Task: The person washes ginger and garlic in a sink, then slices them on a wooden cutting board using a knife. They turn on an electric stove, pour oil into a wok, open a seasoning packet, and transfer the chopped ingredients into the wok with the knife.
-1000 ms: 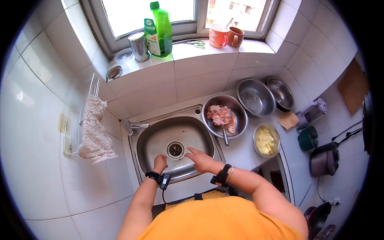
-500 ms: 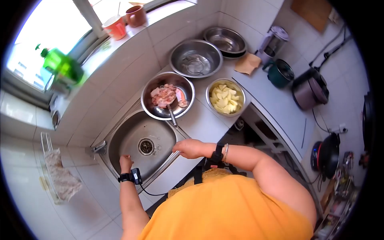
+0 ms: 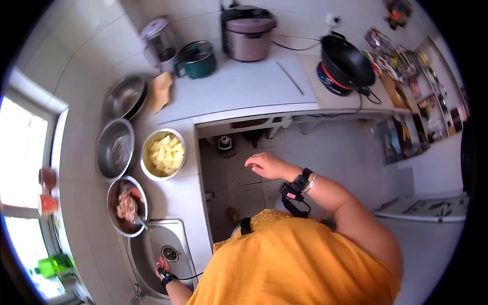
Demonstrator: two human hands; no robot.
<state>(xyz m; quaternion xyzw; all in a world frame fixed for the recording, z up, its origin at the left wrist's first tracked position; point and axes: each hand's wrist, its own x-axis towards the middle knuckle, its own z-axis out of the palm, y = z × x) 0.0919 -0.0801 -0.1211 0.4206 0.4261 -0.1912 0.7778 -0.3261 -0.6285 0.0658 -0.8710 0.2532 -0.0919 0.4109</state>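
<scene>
My left hand [image 3: 162,265] hangs over the sink basin [image 3: 152,249], near its drain, with its fingers loosely apart and nothing visible in them. Out in front of my body, above the floor, my right hand [image 3: 267,165] holds nothing; its fingers are loosely bent and apart. Beyond the sink stands a steel bowl [image 3: 113,223] of raw meat [image 3: 126,204], a ladle [image 3: 141,222] resting in it with the handle toward the sink. A smaller steel bowl [image 3: 175,176] of pale yellow cut pieces [image 3: 165,154] sits on the counter, apart from both hands.
Two more metal bowls, one a steel basin [image 3: 116,148], stand along the wall by a brown paper piece [image 3: 162,92]. Across the counter are a green pot [image 3: 197,60], a rice cooker [image 3: 249,36] and a black wok [image 3: 348,61] on a cooktop [image 3: 333,81]. The counter edge [image 3: 244,111] borders the floor.
The view has turned to the right, bringing the wok and shelf side into fuller sight. My right hand has left the sink's edge and its fingers have loosened. My left hand stays over the sink.
</scene>
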